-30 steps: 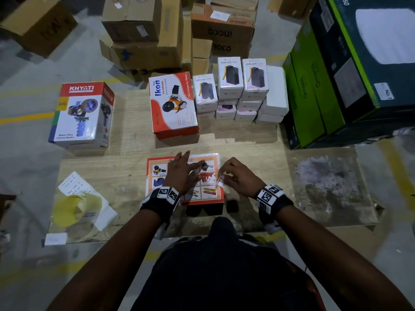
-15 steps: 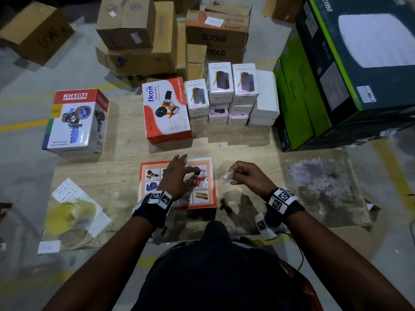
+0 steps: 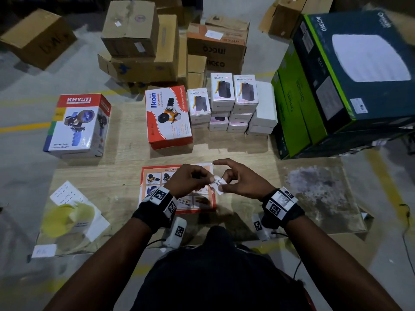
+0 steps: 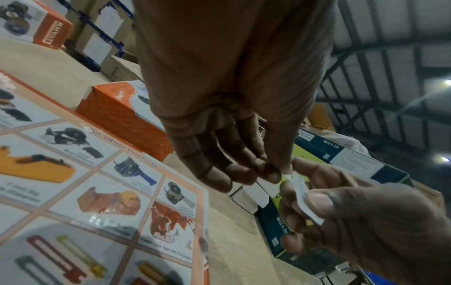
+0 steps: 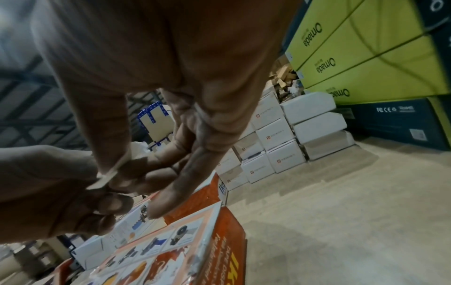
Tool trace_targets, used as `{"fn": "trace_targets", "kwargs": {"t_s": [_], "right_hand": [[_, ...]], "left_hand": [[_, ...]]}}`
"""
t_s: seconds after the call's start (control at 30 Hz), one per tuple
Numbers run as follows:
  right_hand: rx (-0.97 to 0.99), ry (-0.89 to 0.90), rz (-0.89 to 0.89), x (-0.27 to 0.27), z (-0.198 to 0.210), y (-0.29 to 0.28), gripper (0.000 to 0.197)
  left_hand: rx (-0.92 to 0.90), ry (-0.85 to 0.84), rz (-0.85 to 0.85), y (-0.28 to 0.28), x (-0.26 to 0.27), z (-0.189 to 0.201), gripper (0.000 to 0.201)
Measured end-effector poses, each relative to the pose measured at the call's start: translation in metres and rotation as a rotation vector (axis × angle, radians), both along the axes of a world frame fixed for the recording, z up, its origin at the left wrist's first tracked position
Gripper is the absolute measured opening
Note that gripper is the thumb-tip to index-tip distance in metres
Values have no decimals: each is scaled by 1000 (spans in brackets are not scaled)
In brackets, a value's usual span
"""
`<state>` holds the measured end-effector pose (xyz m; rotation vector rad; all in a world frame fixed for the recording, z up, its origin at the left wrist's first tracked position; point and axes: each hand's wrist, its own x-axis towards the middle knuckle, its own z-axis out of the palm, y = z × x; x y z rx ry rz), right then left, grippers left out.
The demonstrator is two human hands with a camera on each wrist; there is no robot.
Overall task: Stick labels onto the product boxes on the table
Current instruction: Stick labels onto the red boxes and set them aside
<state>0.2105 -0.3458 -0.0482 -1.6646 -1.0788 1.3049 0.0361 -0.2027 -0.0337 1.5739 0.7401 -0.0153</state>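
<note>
Label (image 3: 217, 184) pinched between both hands above the near right corner of the flat orange box (image 3: 157, 176): left hand (image 3: 190, 180) gripping its far end, right hand (image 3: 240, 182) its near end. Long axis near-to-far; box face directly below, slightly left.

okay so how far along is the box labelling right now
Early, by the look of it. Done: no fresh label shows on the box lying flat in front. In hand: both the left hand and right hand pinch one small white label just above that box, apparently peeling it. Left: pressing it on, then the Ikon box, Khyati box and small Halley boxes.
</note>
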Motion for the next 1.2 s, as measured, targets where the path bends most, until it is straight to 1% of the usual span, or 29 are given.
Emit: {"fn": "trace_targets", "kwargs": {"t_s": [0.03,0.07,0.13,0.17,0.3,0.33,0.4,0.47,0.53,0.6,0.7,0.83,0.9,1.0,1.1,1.2], "right_hand": [[2,-4,-32,-1,1,2,59],[4,23,-90,-3,1,3,50],[4,142,-243,-6,1,4,24],[-1,207,-308,-8,-1,5,16],[-57,399,-454,-17,-8,8,7],[-69,438,-484,-20,-9,10,5],[-64,472,-548,-25,-12,12,3],[-44,442,-599,-28,-16,14,4],[-32,385,-625,-30,-20,15,6],[-27,336,-643,-31,-23,16,6],[-29,312,-677,-30,-29,12,3],[-81,242,-639,-28,-38,5,5],[-105,214,-625,-28,-43,4,4],[-165,205,-650,-28,-57,3,4],[-193,106,-632,-31,-72,2,4],[-197,64,-626,-35,-78,4,8]], "left_hand": [[8,-1,17,1,-2,-1,7],[12,-4,41,2,-3,-2,9],[4,-8,113,4,-6,-3,13],[-8,-4,145,4,-7,-3,13],[-7,-9,203,1,-8,-10,5],[7,-8,217,0,-7,-12,7],[-1,5,267,-1,-6,-18,17],[-44,30,323,-2,-5,-24,23],[-88,51,371,-5,-5,-27,23],[-121,54,416,-8,-4,-27,22],[-134,85,462,-9,-4,-28,12],[-54,146,398,-6,-9,-38,6],[-14,188,377,-7,-10,-43,11],[33,256,354,-13,-8,-49,17],[181,345,282,-16,-5,-52,13],[249,422,270,-15,-2,-51,13]]}}
